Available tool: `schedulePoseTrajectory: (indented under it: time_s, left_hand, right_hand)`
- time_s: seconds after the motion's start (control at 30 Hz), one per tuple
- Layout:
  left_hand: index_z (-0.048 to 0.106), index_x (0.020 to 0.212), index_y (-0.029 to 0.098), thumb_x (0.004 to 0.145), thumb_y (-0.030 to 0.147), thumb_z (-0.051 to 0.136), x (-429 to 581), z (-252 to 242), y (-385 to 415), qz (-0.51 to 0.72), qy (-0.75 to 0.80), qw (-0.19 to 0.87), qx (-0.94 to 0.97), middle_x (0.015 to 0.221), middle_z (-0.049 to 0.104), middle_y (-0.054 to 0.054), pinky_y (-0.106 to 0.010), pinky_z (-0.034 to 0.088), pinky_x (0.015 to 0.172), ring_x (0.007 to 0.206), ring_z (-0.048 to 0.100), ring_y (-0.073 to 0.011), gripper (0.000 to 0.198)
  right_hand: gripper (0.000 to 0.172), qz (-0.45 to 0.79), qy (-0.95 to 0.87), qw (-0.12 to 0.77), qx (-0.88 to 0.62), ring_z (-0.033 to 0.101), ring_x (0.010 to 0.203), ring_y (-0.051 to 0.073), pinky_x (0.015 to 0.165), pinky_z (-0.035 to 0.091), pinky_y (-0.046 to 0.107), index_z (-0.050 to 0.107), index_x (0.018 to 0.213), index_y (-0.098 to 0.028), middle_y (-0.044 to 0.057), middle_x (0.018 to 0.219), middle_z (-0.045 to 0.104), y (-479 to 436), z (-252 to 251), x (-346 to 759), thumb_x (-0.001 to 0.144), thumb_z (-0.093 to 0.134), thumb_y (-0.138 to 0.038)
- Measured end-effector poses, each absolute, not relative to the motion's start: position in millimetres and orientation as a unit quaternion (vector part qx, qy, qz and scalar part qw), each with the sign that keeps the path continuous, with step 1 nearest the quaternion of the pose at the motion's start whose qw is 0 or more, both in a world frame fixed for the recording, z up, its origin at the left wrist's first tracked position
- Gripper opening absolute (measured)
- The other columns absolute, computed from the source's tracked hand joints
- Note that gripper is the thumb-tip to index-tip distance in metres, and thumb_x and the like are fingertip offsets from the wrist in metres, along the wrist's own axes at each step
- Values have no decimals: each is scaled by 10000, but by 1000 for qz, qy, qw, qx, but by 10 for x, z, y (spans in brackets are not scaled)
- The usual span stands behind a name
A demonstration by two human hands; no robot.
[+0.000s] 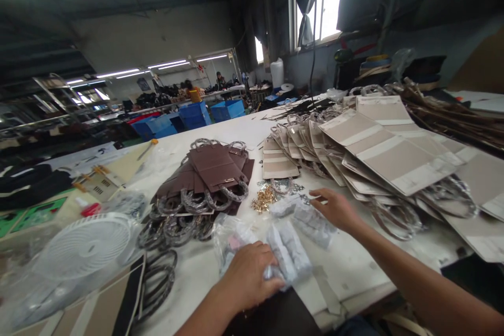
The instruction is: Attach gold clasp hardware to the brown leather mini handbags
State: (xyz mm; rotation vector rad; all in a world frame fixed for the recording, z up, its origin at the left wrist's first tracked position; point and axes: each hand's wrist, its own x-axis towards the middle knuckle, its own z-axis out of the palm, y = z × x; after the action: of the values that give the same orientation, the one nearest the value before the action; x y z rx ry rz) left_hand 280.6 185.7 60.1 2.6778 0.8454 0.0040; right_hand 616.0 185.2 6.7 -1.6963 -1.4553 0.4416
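Note:
My left hand (252,274) is curled over a clear plastic bag (233,233) with small wrapped packets in it, near the table's front edge. Its fingertips are partly hidden in the crumpled plastic. My right hand (334,209) is open, thumb and fingers apart, just above a greyish wrapped packet (313,223). More pale packets (289,249) lie between the two hands. Beyond them sits a little heap of gold-coloured metal pieces (263,198), with small dark metal pieces (297,189) scattered beside it. A dark brown flat piece (275,317) lies below my left hand.
Brown bag panels with plastic-wrapped handles (216,165) are piled left of centre. Overlapping beige panels (389,147) fill the right side. A white fan (88,247) stands at left, with another beige panel (98,307) in front. Blue bins (195,115) and people are farther back.

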Motion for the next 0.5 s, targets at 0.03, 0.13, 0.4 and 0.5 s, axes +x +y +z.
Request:
schedulePoseTrajectory:
  time_s: [0.03, 0.13, 0.4, 0.5]
  left_hand:
    - [753, 933, 226, 799, 415, 811, 2793, 638, 1874, -4, 298, 171, 939, 939, 734, -53, -363, 450, 817, 953, 658, -278, 238]
    - [760, 799, 228, 790, 479, 801, 2841, 759, 1960, -8, 323, 217, 921, 827, 732, -41, -330, 412, 737, 854, 666, -257, 254]
    - [663, 747, 153, 792, 694, 683, 3686, 642, 2698, 163, 485, 585, 629, 802, 723, -123, -271, 391, 455, 524, 614, -182, 543]
    - [674, 829, 140, 728, 755, 728, 4066, 479, 2866, 182, 481, 627, 585, 921, 736, -154, -272, 426, 415, 519, 646, -187, 626]
  right_hand:
    - [353, 179, -591, 410, -671, 708, 972, 273, 884, 542, 388, 752, 1148, -210, 103, 1200, 718, 1969, 79, 6156, 883, 612, -396]
    - [445, 205, -627, 388, -644, 658, 1147, 301, 1020, 482, 401, 747, 1246, -231, 89, 1330, 685, 2312, 88, 6093, 816, 680, -322]
    - [192, 317, -606, 391, -616, 588, 657, 203, 664, 452, 306, 781, 759, -212, -2, 667, 675, 2553, 106, 6087, 756, 694, -382]
    - [359, 331, -531, 461, -629, 573, 663, 195, 644, 448, 298, 743, 820, -192, 16, 718, 666, 2398, 138, 6169, 836, 634, -534]
